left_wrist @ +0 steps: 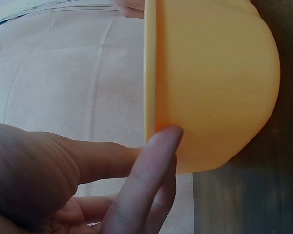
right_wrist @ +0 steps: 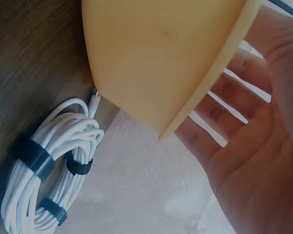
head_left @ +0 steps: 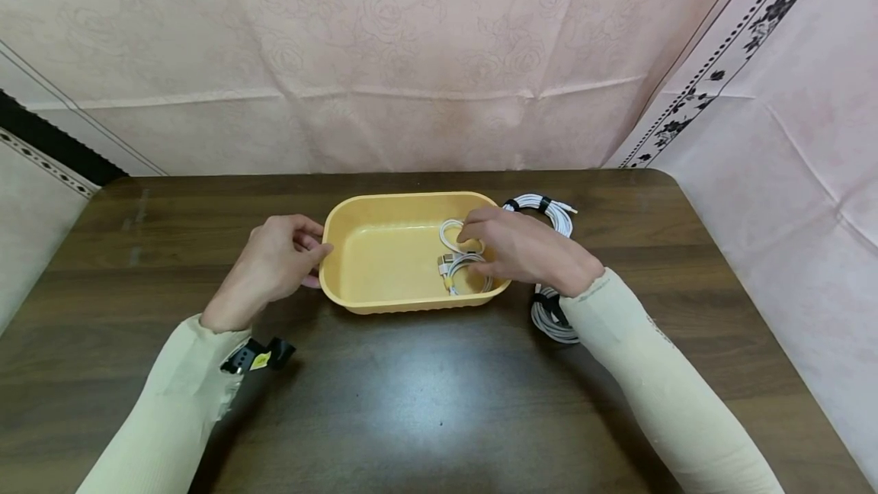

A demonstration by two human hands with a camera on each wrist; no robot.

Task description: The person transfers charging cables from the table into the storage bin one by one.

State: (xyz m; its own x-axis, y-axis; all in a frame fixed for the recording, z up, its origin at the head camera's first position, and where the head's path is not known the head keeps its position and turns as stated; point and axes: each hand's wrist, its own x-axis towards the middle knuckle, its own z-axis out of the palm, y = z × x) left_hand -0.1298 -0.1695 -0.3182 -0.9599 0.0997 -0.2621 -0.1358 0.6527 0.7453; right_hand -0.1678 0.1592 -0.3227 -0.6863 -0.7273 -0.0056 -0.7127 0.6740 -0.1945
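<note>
A yellow plastic tray [head_left: 384, 305] stands on the table, with a small coiled white cable [head_left: 449, 265] at the right of its floor. My left hand [head_left: 277, 258] pinches the tray's left rim; in the left wrist view one finger [left_wrist: 156, 156] lies against the outer wall. My right hand [head_left: 524, 250] reaches over the tray's right rim, its fingers spread and its thumb apart from them, over the small cable. In the right wrist view the tray wall [right_wrist: 156, 53] hides the fingertips. Any contact with the cable is unclear.
Right of the tray lie two larger coils of white cable: the far coil [head_left: 559, 219] with black straps, and the near coil [head_left: 552, 319], partly under the right forearm. Patterned cloth [head_left: 411, 59] hangs behind the brown wooden table [head_left: 411, 402]. A black device is strapped at the left wrist.
</note>
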